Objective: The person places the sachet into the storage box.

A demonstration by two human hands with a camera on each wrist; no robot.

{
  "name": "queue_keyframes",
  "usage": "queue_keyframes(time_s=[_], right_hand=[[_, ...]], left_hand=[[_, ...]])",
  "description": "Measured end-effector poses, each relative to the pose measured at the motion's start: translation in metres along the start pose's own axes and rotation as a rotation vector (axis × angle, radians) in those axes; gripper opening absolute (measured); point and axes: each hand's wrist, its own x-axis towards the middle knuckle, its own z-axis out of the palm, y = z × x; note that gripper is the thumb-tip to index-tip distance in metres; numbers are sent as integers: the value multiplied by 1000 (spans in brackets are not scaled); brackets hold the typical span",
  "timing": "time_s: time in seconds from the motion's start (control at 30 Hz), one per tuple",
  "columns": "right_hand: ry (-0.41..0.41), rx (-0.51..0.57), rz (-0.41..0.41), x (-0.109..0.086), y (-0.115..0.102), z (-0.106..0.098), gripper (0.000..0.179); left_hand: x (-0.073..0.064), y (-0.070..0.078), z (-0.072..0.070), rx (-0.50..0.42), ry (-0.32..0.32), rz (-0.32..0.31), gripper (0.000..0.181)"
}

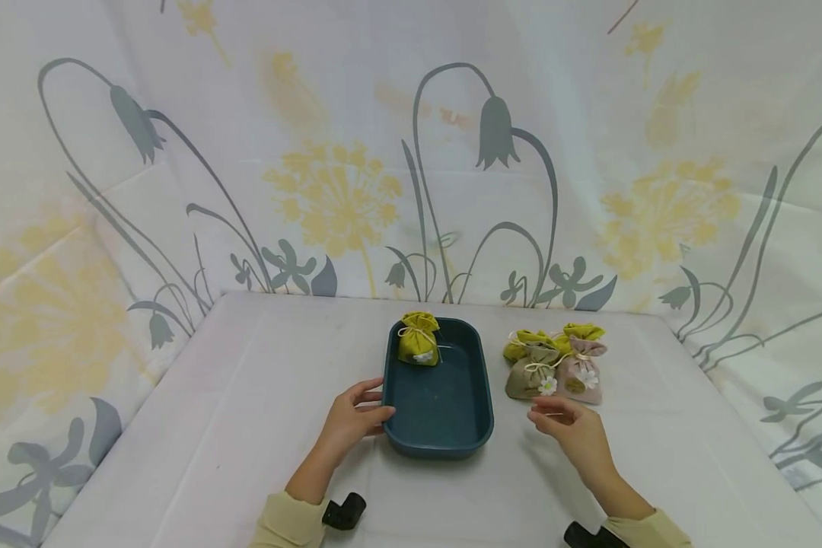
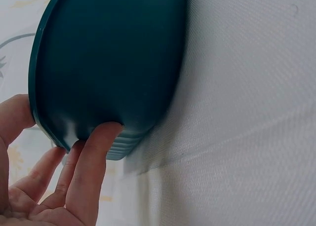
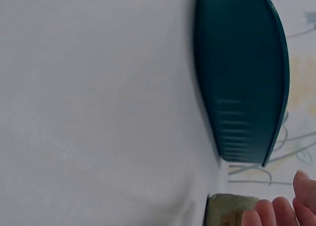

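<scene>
A dark teal plastic tub (image 1: 434,418) stands on the table, with a yellow-green drawstring pouch (image 1: 418,341) upright in its far left corner. At the tub's left side, my left hand (image 1: 356,413) holds the wall, thumb over the rim and fingers against the outside, as the left wrist view shows too. My right hand (image 1: 575,435) hovers just in front of a grey-green pouch (image 1: 529,378) with a white flower, fingers loosely bent and holding nothing. Beside that pouch is a pink one (image 1: 582,377), also with a white flower. Yellow-green pouches (image 1: 581,332) stand behind these two.
A white cloth covers the table (image 1: 246,426). Behind it hangs a pale curtain (image 1: 356,76) printed with grey and yellow flowers. Black wrist cameras (image 1: 345,511) sit on both forearms. The pouches on the right stand close together beside the tub.
</scene>
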Motion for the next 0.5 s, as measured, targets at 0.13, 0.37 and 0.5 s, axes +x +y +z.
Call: queue_keyframes(time_s=[0.13, 0.37, 0.5], right_hand=[[41, 4, 2, -4, 6, -12, 44], [101, 5, 34, -6, 14, -34, 47], [139, -22, 48, -1, 18, -47, 45]], left_hand=[[0, -1, 0, -1, -2, -1, 58], [1, -5, -1, 0, -4, 3, 58], [3, -5, 0, -5, -3, -2, 57]])
